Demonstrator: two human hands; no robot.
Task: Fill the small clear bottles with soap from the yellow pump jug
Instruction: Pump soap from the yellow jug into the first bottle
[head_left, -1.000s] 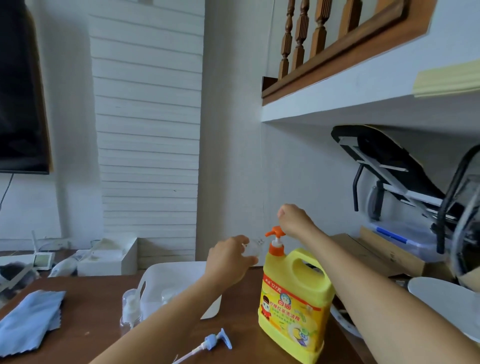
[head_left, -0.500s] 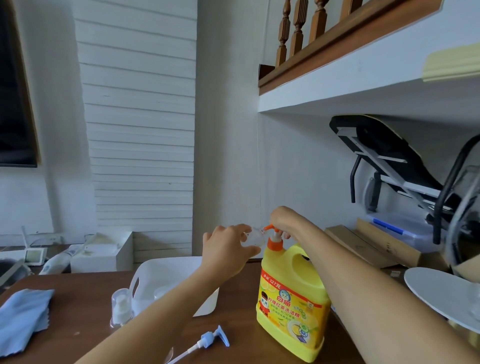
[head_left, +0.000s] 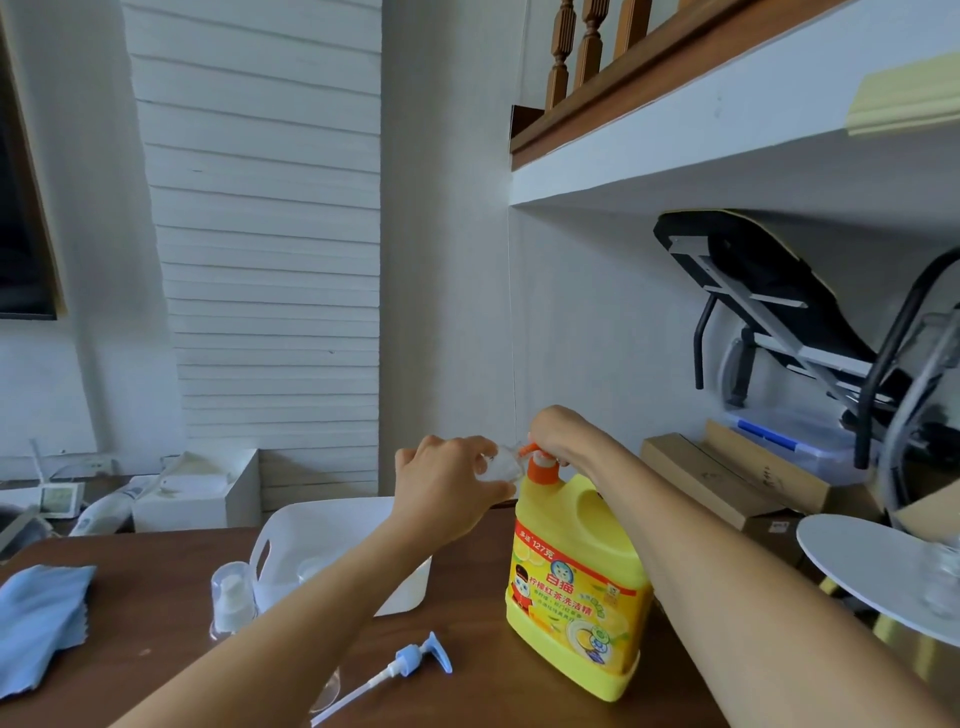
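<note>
A small clear plastic bottle (head_left: 500, 464) is gripped by the left hand (head_left: 447, 488) at nine o'clock of the big yellow pump jug (head_left: 576, 587). The orange pump (head_left: 540, 460) is covered by the closed right hand (head_left: 563, 434). It should be pressed slowly, with the bottle's mouth kept under the spout.

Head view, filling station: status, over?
Left hand holds small clear bottle at spout. Right hand on orange pump of yellow jug. Nothing obstructing.

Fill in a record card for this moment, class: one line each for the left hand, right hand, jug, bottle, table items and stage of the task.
left hand: holds small clear bottle at the spout
right hand: on orange pump head
jug: yellow jug, upright on brown table
table items: white tub, capped bottle, loose blue pump, blue cloth
stage: pumping position; soap flow not visible
</note>
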